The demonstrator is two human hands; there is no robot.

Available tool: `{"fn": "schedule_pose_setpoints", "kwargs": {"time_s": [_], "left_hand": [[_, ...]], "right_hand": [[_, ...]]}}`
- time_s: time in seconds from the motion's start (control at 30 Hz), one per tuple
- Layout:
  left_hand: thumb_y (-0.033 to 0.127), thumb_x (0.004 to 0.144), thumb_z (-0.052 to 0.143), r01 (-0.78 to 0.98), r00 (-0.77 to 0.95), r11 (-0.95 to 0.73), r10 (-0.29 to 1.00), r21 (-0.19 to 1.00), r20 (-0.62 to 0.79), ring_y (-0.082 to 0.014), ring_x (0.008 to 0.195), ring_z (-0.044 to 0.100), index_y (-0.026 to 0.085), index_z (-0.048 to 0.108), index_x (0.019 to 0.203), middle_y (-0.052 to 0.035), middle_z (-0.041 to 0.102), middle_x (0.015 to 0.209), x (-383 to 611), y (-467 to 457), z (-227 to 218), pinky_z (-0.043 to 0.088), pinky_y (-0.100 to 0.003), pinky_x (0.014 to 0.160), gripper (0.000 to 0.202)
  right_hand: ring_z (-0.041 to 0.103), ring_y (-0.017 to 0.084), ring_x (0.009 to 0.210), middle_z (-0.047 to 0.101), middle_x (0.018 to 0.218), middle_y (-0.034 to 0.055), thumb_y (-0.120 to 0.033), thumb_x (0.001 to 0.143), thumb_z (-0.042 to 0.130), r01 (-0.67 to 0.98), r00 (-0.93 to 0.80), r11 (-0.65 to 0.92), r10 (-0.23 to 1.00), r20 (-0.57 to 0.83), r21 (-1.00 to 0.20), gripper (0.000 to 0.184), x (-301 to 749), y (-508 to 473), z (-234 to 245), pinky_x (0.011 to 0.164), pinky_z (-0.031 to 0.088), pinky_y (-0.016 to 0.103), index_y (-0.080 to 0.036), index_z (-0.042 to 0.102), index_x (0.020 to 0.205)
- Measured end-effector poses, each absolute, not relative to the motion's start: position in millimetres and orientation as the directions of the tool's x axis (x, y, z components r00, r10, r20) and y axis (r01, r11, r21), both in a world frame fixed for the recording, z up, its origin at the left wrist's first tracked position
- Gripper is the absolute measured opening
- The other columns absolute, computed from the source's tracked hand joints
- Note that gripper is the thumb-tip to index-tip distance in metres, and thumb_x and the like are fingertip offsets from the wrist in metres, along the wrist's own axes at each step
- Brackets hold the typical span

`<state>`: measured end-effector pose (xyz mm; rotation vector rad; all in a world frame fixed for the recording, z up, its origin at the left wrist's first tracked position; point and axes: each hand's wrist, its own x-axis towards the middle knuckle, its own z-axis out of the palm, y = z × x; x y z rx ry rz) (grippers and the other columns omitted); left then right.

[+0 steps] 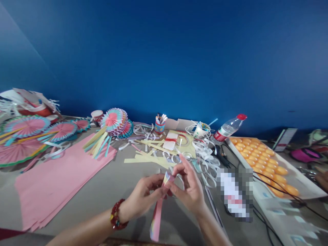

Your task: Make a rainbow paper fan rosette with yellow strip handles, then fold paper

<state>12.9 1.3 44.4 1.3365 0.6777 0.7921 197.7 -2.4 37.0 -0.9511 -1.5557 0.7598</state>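
Note:
A narrow folded strip of pink paper, with pale yellow and lilac patches, hangs between my two hands above the grey table. My left hand, with a dark red bead bracelet at its wrist, pinches the strip near its upper part. Thumb and fingers of my right hand close on the strip's top end from the other side. The strip's lower end points down toward the table's front edge. Just beyond my fingers lie pale yellow paper strips and curled white strips.
Pink paper sheets lie at left, near several pleated paper fans. A pen cup stands by the blue wall. To the right are a tilted plastic bottle, a tray of orange balls, black cables and a blurred-out object.

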Motion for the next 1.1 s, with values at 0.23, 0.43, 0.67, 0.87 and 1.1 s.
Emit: {"fn": "schedule_pose_setpoints", "kwargs": {"time_s": [0.23,0.43,0.67,0.87,1.1], "left_hand": [[0.022,0.095,0.048,0.125,0.517,-0.277,0.838,0.953,0.176,-0.0128,0.073,0.058,0.016,0.064,0.099,-0.0037,0.067,0.083,10,-2,51,0.045,-0.02,0.071,0.018],[0.026,0.094,0.052,0.157,0.512,-0.324,0.834,0.933,0.204,-0.013,0.073,0.058,0.016,0.062,0.102,-0.0035,0.067,0.084,11,-4,44,0.045,-0.019,0.071,0.017],[0.025,0.096,0.051,0.125,0.455,-0.396,0.838,0.91,0.302,-0.0144,0.075,0.063,0.018,0.066,0.099,-0.0057,0.071,0.086,11,-3,34,0.046,-0.02,0.073,0.017],[0.022,0.095,0.053,0.107,0.481,-0.461,0.799,0.881,0.36,-0.019,0.079,0.065,0.02,0.069,0.102,-0.0089,0.071,0.082,11,-2,35,0.047,-0.025,0.075,0.018],[0.028,0.093,0.058,0.137,0.472,-0.406,0.829,0.904,0.301,-0.0182,0.079,0.066,0.019,0.07,0.101,-0.0078,0.073,0.086,13,-3,38,0.048,-0.024,0.075,0.016]], "right_hand": [[0.061,0.02,0.093,0.063,0.104,0.0045,-0.031,0.083,0.074,0.11,-0.167,0.403,0.909,0.382,-0.909,0.083,199,-4,39,0.089,0.05,0.039,-0.032,0.027,0.152],[0.063,0.019,0.088,0.064,0.098,0.0037,-0.03,0.085,0.073,0.134,-0.159,0.435,0.896,0.414,-0.89,0.081,198,-10,39,0.089,0.052,0.039,-0.031,0.028,0.152],[0.063,0.02,0.086,0.065,0.099,0.0035,-0.024,0.083,0.074,0.171,-0.187,0.478,0.874,0.448,-0.862,0.084,198,-16,47,0.088,0.052,0.04,-0.032,0.027,0.152],[0.065,0.019,0.08,0.067,0.086,0.0011,-0.019,0.085,0.07,0.122,-0.169,0.499,0.862,0.477,-0.858,0.073,197,-18,48,0.082,0.054,0.039,-0.031,0.034,0.148],[0.065,0.018,0.079,0.067,0.084,-0.0001,-0.019,0.086,0.07,0.067,-0.113,0.517,0.854,0.509,-0.853,0.07,194,-16,54,0.083,0.053,0.038,-0.034,0.038,0.146]]}}
